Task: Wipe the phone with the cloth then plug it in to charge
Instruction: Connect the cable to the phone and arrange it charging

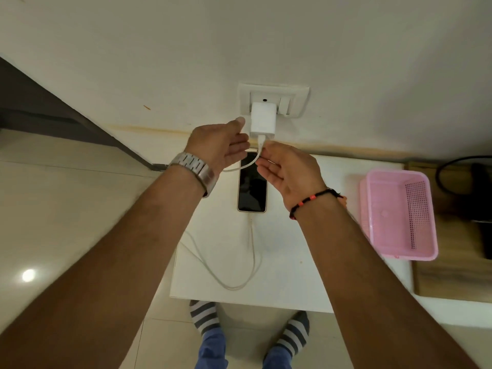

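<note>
White USB cable (259, 141) plug, pinched by right hand (288, 173), points up into wall adapter (262, 121); left hand (221, 146) open beside, phone (252, 182) below.

The dark-screened rectangular phone (252, 186) lies on the small white square table (292, 262), toward its far edge. A thin white charging cable (239, 284) loops on the table nearer than the phone. The white block charger (262, 119) sits in the white wall socket plate (295, 102) beyond. The pink perforated plastic basket (399, 214) lies right of the phone.
</note>
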`<move>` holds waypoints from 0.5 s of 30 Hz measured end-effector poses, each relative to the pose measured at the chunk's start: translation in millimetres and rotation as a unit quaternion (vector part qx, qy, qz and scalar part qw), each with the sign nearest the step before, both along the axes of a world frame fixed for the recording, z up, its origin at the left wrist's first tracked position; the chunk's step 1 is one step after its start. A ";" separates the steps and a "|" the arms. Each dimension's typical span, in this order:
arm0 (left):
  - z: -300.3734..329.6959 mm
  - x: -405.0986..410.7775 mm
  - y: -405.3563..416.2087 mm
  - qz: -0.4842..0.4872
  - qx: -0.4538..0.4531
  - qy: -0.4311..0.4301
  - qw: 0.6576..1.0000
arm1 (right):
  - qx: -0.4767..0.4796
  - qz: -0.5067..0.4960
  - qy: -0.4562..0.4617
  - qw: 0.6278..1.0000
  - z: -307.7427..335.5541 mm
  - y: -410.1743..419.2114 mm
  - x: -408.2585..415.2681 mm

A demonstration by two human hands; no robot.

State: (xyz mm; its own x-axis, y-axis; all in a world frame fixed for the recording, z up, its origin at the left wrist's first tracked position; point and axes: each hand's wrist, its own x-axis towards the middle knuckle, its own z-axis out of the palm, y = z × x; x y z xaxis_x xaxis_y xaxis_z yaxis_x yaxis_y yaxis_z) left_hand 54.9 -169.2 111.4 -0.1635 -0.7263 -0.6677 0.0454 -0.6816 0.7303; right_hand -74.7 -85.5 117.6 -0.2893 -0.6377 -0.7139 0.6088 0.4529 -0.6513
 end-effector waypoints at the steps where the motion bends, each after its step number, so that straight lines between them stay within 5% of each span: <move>1: -2.5 -2.7 -2.8 -0.015 0.020 0.015 1.000 | 0.008 0.004 -0.001 1.000 0.0 -1.1 1.3; 15: -10.6 -13.3 -25.2 -0.062 0.007 0.024 0.998 | 0.046 0.002 0.061 0.997 -5.7 -11.3 4.5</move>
State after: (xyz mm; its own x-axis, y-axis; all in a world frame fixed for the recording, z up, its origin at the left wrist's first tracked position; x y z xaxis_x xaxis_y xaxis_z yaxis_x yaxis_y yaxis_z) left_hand 41.6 -194.4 100.9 -0.2838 -0.6893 -0.6666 -0.0053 -0.6940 0.7200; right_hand -70.2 -96.8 111.8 -0.3750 -0.5724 -0.7292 0.5254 0.5168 -0.6759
